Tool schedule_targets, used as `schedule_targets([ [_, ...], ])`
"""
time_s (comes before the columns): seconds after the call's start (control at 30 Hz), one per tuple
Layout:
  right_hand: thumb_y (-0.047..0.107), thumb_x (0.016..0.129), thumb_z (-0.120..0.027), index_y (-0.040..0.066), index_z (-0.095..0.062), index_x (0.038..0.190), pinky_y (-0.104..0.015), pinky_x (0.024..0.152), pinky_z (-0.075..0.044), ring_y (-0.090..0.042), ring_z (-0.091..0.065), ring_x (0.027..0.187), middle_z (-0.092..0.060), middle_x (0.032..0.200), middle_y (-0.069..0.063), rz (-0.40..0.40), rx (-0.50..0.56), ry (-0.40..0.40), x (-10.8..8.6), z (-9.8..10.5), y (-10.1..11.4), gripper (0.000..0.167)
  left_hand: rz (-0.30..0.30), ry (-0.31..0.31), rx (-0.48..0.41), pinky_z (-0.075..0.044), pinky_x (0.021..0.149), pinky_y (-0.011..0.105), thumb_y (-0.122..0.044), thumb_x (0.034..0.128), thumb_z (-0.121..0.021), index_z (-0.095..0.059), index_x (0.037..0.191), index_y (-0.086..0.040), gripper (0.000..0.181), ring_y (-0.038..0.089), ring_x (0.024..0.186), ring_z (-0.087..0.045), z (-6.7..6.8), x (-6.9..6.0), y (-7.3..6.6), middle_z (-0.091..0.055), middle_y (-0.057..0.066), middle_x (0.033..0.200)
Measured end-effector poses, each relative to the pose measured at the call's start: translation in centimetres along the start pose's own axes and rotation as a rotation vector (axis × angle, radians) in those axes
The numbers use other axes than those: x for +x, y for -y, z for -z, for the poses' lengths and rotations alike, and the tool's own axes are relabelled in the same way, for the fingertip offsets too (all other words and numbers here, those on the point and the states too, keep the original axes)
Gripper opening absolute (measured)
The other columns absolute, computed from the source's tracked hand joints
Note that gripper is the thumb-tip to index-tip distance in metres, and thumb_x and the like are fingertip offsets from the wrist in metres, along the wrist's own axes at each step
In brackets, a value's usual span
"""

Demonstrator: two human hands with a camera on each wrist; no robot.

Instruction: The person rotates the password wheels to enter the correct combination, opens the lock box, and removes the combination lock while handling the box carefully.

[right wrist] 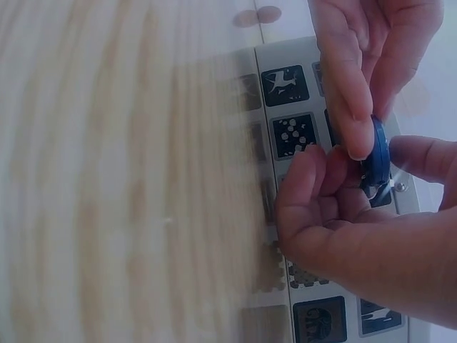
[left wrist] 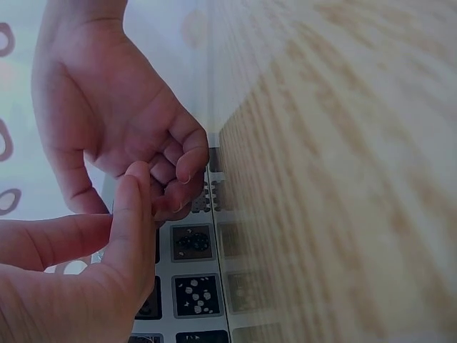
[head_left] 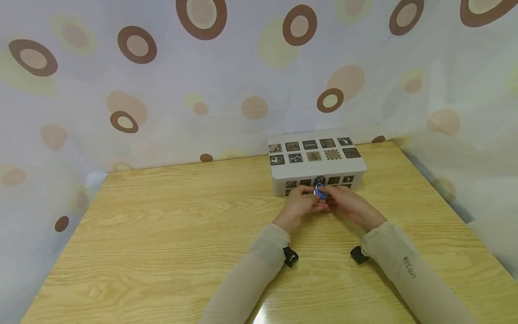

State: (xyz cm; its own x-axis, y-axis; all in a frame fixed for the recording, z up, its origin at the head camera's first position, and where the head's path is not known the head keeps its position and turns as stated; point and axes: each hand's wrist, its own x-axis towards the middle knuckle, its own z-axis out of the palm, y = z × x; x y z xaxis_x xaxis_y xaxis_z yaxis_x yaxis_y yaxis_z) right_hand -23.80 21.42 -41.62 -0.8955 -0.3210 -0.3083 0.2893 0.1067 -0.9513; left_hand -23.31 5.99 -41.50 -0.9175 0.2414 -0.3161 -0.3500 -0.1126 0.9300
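So there's a pale curtain (head_left: 162, 81) with brown and tan circles along the far side and down the left and right. In front of it is a wood-grain table (head_left: 154, 234). The white box (head_left: 297, 171) sits on the far part of it, right of the middle, close to the curtain. It's covered in little square pictures, mostly dark, on the top and near side. Lid's down, so I can't tell what's in it.

Two pale sleeves (head_left: 247, 274) reach in from the near edge, the right one with some dark lettering, and a black buckle (head_left: 290, 256) hangs at the left wrist. Both hands meet at the near side of the box, around the middle. The left hand (head_left: 298, 206) has a blue disc (right wrist: 381, 153) pinched between thumb and fingers. The right hand (head_left: 351, 205) is on it too, thumb against one side, fingers curled in around the other. The disc is right at the clasp (head_left: 319, 178), just on the near side of it. Fingers hide whether it's hooked on.
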Motion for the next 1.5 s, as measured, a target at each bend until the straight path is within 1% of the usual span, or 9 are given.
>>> schedule_targets([
  [0.17, 0.020, 0.100, -0.047, 0.005, -0.063, 0.092, -0.026, 0.073, -0.051, -0.009, -0.058, 0.074, -0.061, 0.085, 0.002, -0.017, 0.010, 0.015, 0.01, 0.05, 0.13, 0.024, -0.003, 0.000, -0.001, -0.057, 0.079, 0.033, 0.010, 0.0924, -0.052, -0.052, 0.121, 0.007, 0.028, 0.035, 0.087, -0.070, -0.04, 0.02, 0.01, -0.068, 0.024, 0.092],
  [0.3, 0.018, 0.099, -0.047, 0.005, -0.065, 0.090, -0.026, 0.074, -0.051, -0.009, -0.058, 0.074, -0.061, 0.085, 0.001, -0.009, 0.004, 0.026, -0.05, 0.12, 0.06, 0.024, -0.004, -0.001, -0.002, -0.057, 0.077, 0.031, 0.010, 0.0921, -0.053, -0.052, 0.119, 0.007, 0.027, 0.035, 0.087, -0.070, -0.12, 0.00, 0.03, -0.067, 0.025, 0.089],
  [0.43, 0.018, 0.100, -0.045, 0.009, -0.065, 0.087, -0.026, 0.073, -0.051, -0.009, -0.058, 0.073, -0.061, 0.084, 0.002, 0.008, -0.002, 0.034, -0.11, 0.16, 0.01, 0.025, -0.001, -0.006, -0.006, -0.057, 0.076, 0.030, 0.010, 0.0918, -0.053, -0.053, 0.118, 0.007, 0.026, 0.034, 0.086, -0.070, -0.15, -0.07, 0.01, -0.067, 0.022, 0.086],
  [0.6, 0.019, 0.100, -0.046, 0.008, -0.065, 0.088, -0.025, 0.073, -0.051, -0.009, -0.058, 0.075, -0.062, 0.085, 0.003, 0.019, 0.009, 0.043, -0.13, 0.12, -0.03, 0.025, 0.003, -0.010, -0.007, -0.057, 0.076, 0.030, 0.010, 0.0920, -0.053, -0.053, 0.118, 0.007, 0.026, 0.034, 0.086, -0.070, -0.15, -0.12, -0.09, -0.066, 0.019, 0.084],
  [0.83, 0.021, 0.101, -0.046, 0.009, -0.065, 0.088, -0.025, 0.072, -0.051, -0.009, -0.059, 0.074, -0.063, 0.083, 0.003, 0.017, 0.016, 0.033, 0.02, 0.21, -0.21, 0.025, 0.007, -0.015, -0.008, -0.057, 0.076, 0.030, 0.010, 0.0921, -0.053, -0.053, 0.117, 0.006, 0.026, 0.034, 0.086, -0.070, -0.13, -0.25, -0.23, -0.066, 0.019, 0.084],
  [1.07, 0.024, 0.102, -0.043, 0.013, -0.063, 0.090, -0.026, 0.072, -0.052, -0.009, -0.059, 0.073, -0.062, 0.082, 0.003, -0.018, 0.019, -0.021, 0.11, 0.26, -0.18, 0.027, 0.011, -0.019, -0.009, -0.058, 0.076, 0.031, 0.010, 0.0924, -0.053, -0.052, 0.119, 0.006, 0.027, 0.034, 0.086, -0.070, -0.12, -0.28, -0.27, -0.064, 0.017, 0.087],
  [1.13, 0.023, 0.101, -0.044, 0.012, -0.064, 0.089, -0.026, 0.071, -0.051, -0.009, -0.058, 0.072, -0.062, 0.081, 0.003, -0.026, 0.022, -0.025, 0.13, 0.22, -0.14, 0.026, 0.011, -0.020, -0.011, -0.058, 0.075, 0.031, 0.010, 0.0923, -0.053, -0.053, 0.119, 0.006, 0.027, 0.034, 0.086, -0.070, -0.12, -0.28, -0.24, -0.064, 0.017, 0.086],
  [1.33, 0.021, 0.099, -0.048, 0.008, -0.063, 0.088, -0.026, 0.070, -0.050, -0.010, -0.057, 0.071, -0.061, 0.080, 0.002, -0.039, 0.018, -0.014, 0.12, 0.12, 0.02, 0.023, 0.005, -0.014, -0.017, -0.058, 0.074, 0.029, 0.010, 0.0917, -0.053, -0.053, 0.119, 0.006, 0.027, 0.033, 0.084, -0.070, -0.13, -0.20, -0.18, -0.066, 0.019, 0.084],
  [1.5, 0.020, 0.099, -0.048, 0.009, -0.064, 0.086, -0.025, 0.069, -0.050, -0.010, -0.057, 0.071, -0.060, 0.080, 0.003, -0.022, 0.019, -0.010, 0.12, 0.14, -0.01, 0.024, 0.006, -0.012, -0.018, -0.058, 0.074, 0.029, 0.010, 0.0919, -0.053, -0.053, 0.118, 0.006, 0.026, 0.033, 0.084, -0.070, -0.14, -0.16, -0.18, -0.065, 0.018, 0.084],
])
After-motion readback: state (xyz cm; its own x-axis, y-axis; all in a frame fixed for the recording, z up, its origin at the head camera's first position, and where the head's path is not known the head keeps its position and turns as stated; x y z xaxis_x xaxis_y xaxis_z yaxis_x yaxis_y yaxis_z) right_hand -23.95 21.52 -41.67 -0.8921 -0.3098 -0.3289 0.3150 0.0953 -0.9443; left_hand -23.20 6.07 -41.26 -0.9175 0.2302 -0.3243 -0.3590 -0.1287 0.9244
